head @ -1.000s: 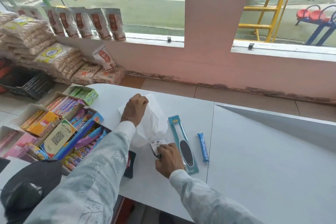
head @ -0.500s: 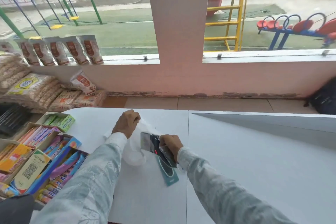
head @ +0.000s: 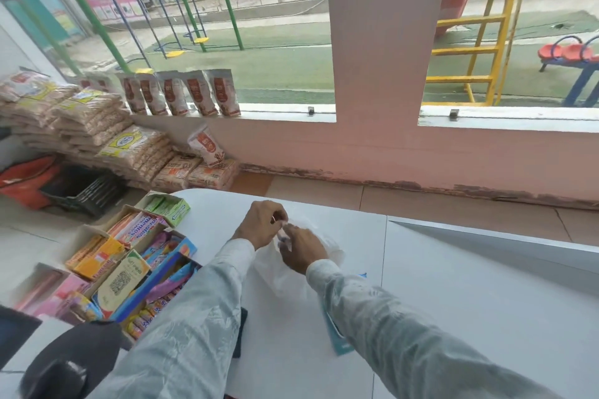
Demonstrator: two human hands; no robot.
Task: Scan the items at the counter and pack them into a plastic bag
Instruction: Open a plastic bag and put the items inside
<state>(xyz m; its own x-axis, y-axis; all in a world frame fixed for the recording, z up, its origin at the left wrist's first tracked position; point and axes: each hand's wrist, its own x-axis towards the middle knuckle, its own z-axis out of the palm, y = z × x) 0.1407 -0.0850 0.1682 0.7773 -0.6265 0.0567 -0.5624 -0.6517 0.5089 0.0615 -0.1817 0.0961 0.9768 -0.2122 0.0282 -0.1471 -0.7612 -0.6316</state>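
A thin white plastic bag lies on the white counter in front of me. My left hand and my right hand meet at the bag's upper edge, and the fingers of both pinch the plastic there. Something small and bluish shows between the fingertips, too blurred to name. A flat teal package lies on the counter, mostly hidden under my right forearm. A small blue tip pokes out beside that sleeve.
Open cardboard boxes of sweets and gum stand along the counter's left side. A black object lies under my left sleeve. A dark cap sits at the lower left. Snack packs are stacked on the floor by the windowed wall.
My right hand has left the teal package, where it held a dark device, and moved up to the bag's edge. My left hand stays on the bag. The view tilted and shifted.
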